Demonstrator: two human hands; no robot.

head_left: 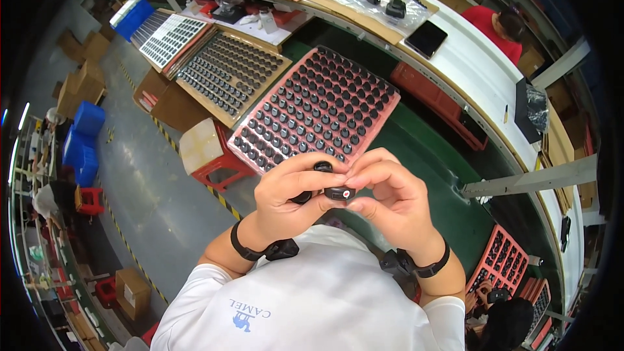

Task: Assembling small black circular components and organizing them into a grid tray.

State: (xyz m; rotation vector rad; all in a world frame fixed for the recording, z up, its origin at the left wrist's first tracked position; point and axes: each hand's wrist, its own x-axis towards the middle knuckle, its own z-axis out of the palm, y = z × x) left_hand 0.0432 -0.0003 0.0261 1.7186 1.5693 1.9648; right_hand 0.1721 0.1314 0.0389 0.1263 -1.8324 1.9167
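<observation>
Left hand (283, 190) pinches glossy black part (333, 193), more dark pieces (323, 166) tucked among fingers. Your right hand (398, 198) narrowed at part's right end; grip unclear. Brace part between both hands, handle edges lightly.

Shirt (325, 279): blue lettering (252, 308), emblem (242, 322); black part (334, 193): round mark (347, 194).

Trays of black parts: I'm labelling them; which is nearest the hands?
The large pink tray, directly beyond the left hand and right hand; the tan tray, white tray and red tray lie farther away.
</observation>
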